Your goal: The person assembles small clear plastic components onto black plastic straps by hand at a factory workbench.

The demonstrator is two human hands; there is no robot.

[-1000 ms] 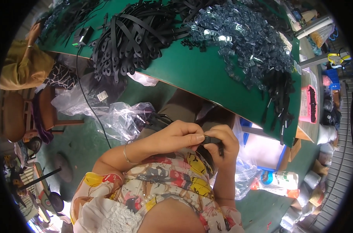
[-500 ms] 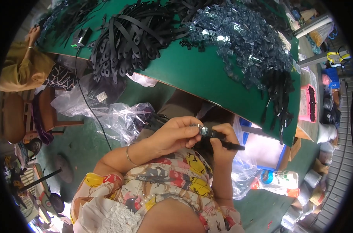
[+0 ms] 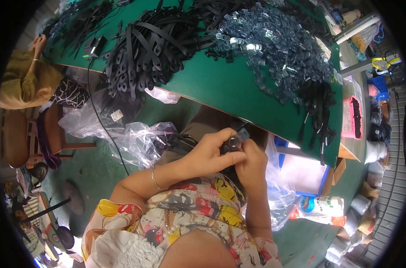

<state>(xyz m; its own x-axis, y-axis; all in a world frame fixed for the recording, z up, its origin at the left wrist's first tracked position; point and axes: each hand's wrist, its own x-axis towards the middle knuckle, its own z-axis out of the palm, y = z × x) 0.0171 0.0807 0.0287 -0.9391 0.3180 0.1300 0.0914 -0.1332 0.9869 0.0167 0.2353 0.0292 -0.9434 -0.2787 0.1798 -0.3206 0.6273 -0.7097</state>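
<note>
My two hands meet above my lap, just in front of the table edge. My left hand (image 3: 214, 151) is closed, fingers and thumb pinching a black strap (image 3: 233, 142) whose end has a round hole. A small see-through grey plastic buckle (image 3: 243, 134) sits at the strap's end, between the fingertips of both hands. My right hand (image 3: 253, 164) is closed around the same strap from the other side; its fingers hide most of it. How the buckle is joined to the strap cannot be made out.
The green table (image 3: 203, 89) bears a heap of black straps (image 3: 142, 49), a large pile of see-through buckles (image 3: 274, 44) and more straps (image 3: 319, 120) at its right corner. A black cable (image 3: 95, 111) hangs down. Another person's hand (image 3: 39, 43) is at the far left. Plastic bags (image 3: 142, 143) lie below.
My hands have come closer together, and the strap has turned between them. Its tail, which stuck out to the right past my right hand, no longer shows there.
</note>
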